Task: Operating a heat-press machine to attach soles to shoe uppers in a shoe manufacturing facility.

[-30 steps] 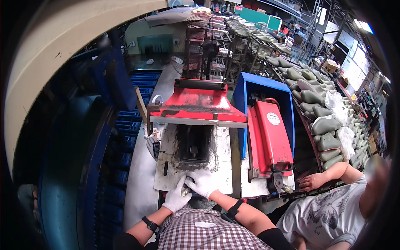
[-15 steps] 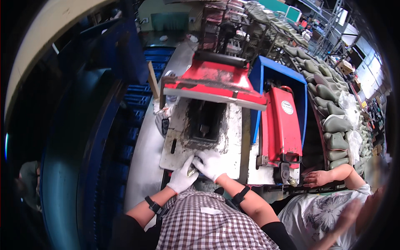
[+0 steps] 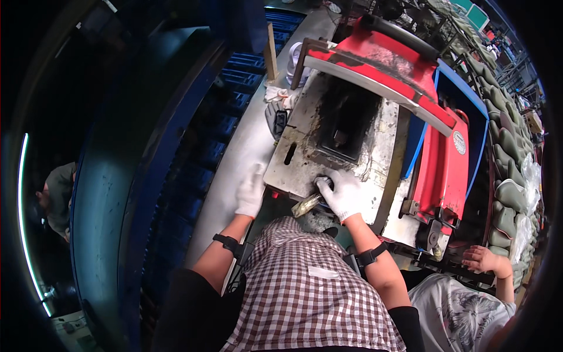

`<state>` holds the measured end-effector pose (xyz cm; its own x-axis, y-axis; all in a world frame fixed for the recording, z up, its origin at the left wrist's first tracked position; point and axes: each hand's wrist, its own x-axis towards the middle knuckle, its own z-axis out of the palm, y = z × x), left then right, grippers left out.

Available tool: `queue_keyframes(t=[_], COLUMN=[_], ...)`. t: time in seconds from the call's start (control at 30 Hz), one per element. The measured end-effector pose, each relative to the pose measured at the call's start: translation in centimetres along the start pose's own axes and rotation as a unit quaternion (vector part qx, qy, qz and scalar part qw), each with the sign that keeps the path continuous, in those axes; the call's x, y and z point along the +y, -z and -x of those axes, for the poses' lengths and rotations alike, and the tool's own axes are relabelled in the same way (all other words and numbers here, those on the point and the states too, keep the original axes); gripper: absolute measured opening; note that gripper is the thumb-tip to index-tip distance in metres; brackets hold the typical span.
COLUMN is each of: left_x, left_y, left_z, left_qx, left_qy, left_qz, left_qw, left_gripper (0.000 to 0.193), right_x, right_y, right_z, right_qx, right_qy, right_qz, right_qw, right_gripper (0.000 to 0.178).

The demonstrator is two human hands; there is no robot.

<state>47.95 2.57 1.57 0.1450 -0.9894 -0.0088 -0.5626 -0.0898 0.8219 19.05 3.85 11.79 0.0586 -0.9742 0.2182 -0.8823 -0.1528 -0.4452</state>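
My right hand (image 3: 342, 195), in a white glove, is at the front edge of a worn metal plate (image 3: 296, 167). Its fingers curl round the dark rounded base of a lever (image 3: 306, 205), whose grip, wrapped in clear yellowish film, sticks out toward me on the left. What the palm covers is hidden. Off to the left, my gloved left hand (image 3: 251, 192) hangs beside the plate's corner, fingers stretched and somewhat blurred, with nothing seen in it. Beyond the plate's dark square recess (image 3: 346, 126) stands a red machine head (image 3: 387, 58), raised and tilted.
A second red machine (image 3: 440, 170) with a blue frame (image 3: 463, 88) stands to the right; a co-worker's hand (image 3: 481, 258) is near its front. A grey ledge (image 3: 234, 158) runs along the left, holding a dark device (image 3: 277, 120) and cloth (image 3: 275, 94). Several grey-green padded pieces (image 3: 510, 196) line the far right.
My left hand has let go of the lever and moved left. The right hand stays at the lever, its grip now more exposed. The whole view has turned and shifted.
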Motion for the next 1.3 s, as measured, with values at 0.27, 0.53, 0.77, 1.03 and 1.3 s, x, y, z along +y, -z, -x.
queue_keyframes(t=[0.27, 0.53, 0.77, 1.03, 1.3], left_x=[-14.6, -22.2, -21.0, -18.9, -21.8], left_y=[10.5, 13.5, 11.2, 10.4, 11.0], left_z=[1.2, 7.1, 6.2, 3.8, 3.1], left_qx=[0.332, 0.234, 0.107, 0.027, -0.01], left_qy=[0.335, 0.523, 0.407, 0.371, 0.323], left_qz=[-0.093, -0.188, -0.259, -0.319, -0.279], left_qw=[0.877, 0.797, 0.869, 0.872, 0.904], left_gripper=[0.064, 0.07, 0.068, 0.075, 0.085], right_x=[0.1, -0.1, 0.0, -0.5, 0.2], right_y=[-0.5, -0.8, -1.1, -0.5, -0.6], right_z=[0.2, 0.1, 0.5, -0.1, 0.1], right_qx=[0.011, 0.031, 0.034, 0.023, 0.043], right_qy=[-0.002, 0.006, -0.012, -0.018, 0.006], right_qz=[-0.001, 0.006, 0.008, 0.0, -0.031], right_qw=[1.0, 0.999, 0.999, 1.0, 0.999], right_gripper=[0.033, 0.031, 0.031, 0.034, 0.034])
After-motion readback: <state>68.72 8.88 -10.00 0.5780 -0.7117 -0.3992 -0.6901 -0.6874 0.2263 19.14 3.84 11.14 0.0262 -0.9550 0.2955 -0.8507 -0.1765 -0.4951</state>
